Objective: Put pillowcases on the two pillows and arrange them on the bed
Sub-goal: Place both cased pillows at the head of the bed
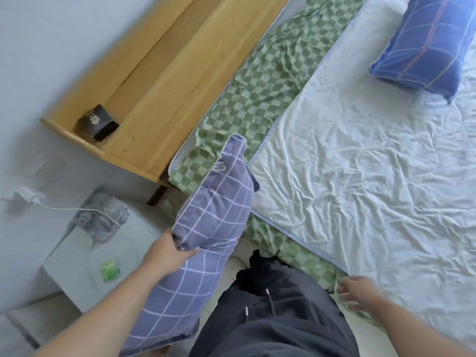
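Observation:
A pillow in a purple-grey grid-patterned pillowcase (206, 235) hangs upright beside the bed's corner, its top end reaching over the green checked sheet. My left hand (167, 251) grips its left edge about halfway up. My right hand (358, 295) hovers with loosely spread fingers over the bed's near edge and holds nothing. A second pillow in a blue striped pillowcase (425, 45) lies on the white sheet (373, 176) at the far right of the bed.
A green checked sheet (257, 88) runs along the wooden headboard shelf (159, 81), which carries a small black box (96, 122). A white bedside cabinet (85, 264) at the left bears a grey cloth, a white cable and a green packet. My dark trousers fill the bottom centre.

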